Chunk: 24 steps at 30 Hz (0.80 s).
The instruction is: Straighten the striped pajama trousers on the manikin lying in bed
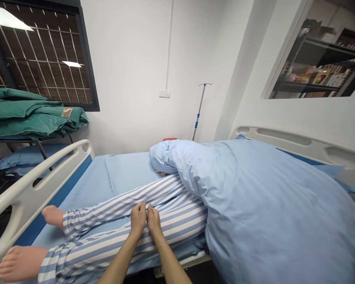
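My left hand (138, 217) and my right hand (154, 220) are both closed, side by side with a narrow gap between them. They are over the blue-and-white striped pyjama trousers (183, 223) of a figure lying on a bed, around the knees. Whether the fists grip any cloth is hidden from this angle. Two bare feet, a near foot (22, 263) and a far foot (53, 216), stick out of the trouser cuffs at the left. A light blue quilt (254, 197) is bunched to the right and covers the figure's upper body.
A pale footboard (32, 179) closes the bed at the left, a headboard (301, 144) at the right. Behind the bed stands an IV pole (200, 104). Folded green bedding (32, 114) lies on a rack by the barred window (47, 51).
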### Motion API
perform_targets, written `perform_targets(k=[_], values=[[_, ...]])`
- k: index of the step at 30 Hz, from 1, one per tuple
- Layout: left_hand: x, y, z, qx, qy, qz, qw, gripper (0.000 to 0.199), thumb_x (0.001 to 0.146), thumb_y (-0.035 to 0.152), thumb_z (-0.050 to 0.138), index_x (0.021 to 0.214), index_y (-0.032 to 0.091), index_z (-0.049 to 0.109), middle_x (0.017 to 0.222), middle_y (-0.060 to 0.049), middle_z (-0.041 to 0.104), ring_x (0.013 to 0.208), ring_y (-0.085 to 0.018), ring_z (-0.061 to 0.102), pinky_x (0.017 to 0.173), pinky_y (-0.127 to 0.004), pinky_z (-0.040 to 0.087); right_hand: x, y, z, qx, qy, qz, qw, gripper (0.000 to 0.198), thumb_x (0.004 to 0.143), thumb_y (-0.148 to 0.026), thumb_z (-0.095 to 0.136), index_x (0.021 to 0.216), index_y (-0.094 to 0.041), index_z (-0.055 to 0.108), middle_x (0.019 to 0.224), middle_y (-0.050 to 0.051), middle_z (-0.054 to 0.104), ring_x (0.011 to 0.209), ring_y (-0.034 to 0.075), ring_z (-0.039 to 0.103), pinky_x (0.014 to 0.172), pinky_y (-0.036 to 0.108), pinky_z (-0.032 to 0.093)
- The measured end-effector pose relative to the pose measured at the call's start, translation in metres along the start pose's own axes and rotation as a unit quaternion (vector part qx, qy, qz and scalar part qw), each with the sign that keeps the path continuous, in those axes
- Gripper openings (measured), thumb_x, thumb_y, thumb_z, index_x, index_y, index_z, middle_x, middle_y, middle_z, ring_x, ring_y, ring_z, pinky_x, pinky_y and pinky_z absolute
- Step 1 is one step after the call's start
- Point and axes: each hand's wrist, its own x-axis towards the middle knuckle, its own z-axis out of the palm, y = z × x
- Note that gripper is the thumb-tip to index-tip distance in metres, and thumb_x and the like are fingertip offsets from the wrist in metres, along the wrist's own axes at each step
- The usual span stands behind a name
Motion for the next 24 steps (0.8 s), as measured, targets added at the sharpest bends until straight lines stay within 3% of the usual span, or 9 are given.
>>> perform_targets(k=[4, 9, 13, 19, 24], values=[[-0.010, -0.018, 0.018, 0.042, -0.006, -0.024, 0.999, 0.035, 0.079, 0.042, 0.036, 0.052, 0.020, 0.041, 0.050, 0.002, 0.047, 0.053, -0.011, 0.042, 0.055, -0.023, 0.029, 0.003, -0.001, -0.005, 0.024, 0.017, 0.019, 0.999, 0.049, 0.081, -0.059, 0.033, 0.049, -0.021, 0.036, 0.045, -0.004, 0.037, 0.047, 0.011, 0.035, 0.048, 0.025, 0.032], [-0.015, -0.040, 0.019, 0.100, -0.036, -0.012, 0.994, 0.035, 0.082, 0.040, 0.032, 0.061, 0.020, 0.051, 0.062, -0.003, 0.060, 0.060, -0.014, 0.050, 0.059, -0.024, 0.031, 0.002, 0.002, -0.002, -0.015, 0.035, 0.012, 0.999, 0.045, 0.083, -0.053, 0.034, 0.052, -0.020, 0.039, 0.049, -0.002, 0.041, 0.050, 0.011, 0.037, 0.051, 0.024, 0.033], [-0.011, -0.036, 0.016, 0.122, -0.062, -0.013, 0.991, 0.036, 0.084, 0.039, 0.027, 0.066, 0.021, 0.053, 0.071, -0.006, 0.064, 0.068, -0.016, 0.055, 0.062, -0.025, 0.032, 0.004, -0.006, -0.004, -0.095, 0.040, -0.012, 0.995, 0.046, 0.085, -0.049, 0.031, 0.051, -0.019, 0.041, 0.048, -0.002, 0.044, 0.049, 0.011, 0.037, 0.048, 0.023, 0.030], [-0.014, -0.030, 0.018, 0.178, -0.093, -0.012, 0.980, 0.037, 0.087, 0.036, 0.025, 0.066, 0.021, 0.051, 0.070, -0.005, 0.063, 0.071, -0.016, 0.056, 0.062, -0.024, 0.031, 0.013, -0.039, -0.034, -0.224, 0.005, -0.127, 0.966, 0.049, 0.089, -0.044, 0.025, 0.053, -0.019, 0.045, 0.048, -0.002, 0.043, 0.049, 0.010, 0.037, 0.049, 0.023, 0.025], [-0.015, -0.030, 0.023, 0.239, -0.075, -0.001, 0.968, 0.038, 0.089, 0.036, 0.025, 0.066, 0.021, 0.051, 0.069, -0.003, 0.063, 0.070, -0.015, 0.056, 0.062, -0.024, 0.029, 0.007, -0.024, -0.059, -0.283, 0.027, -0.128, 0.950, 0.049, 0.091, -0.042, 0.024, 0.055, -0.019, 0.048, 0.049, -0.001, 0.048, 0.049, 0.010, 0.041, 0.051, 0.024, 0.022]])
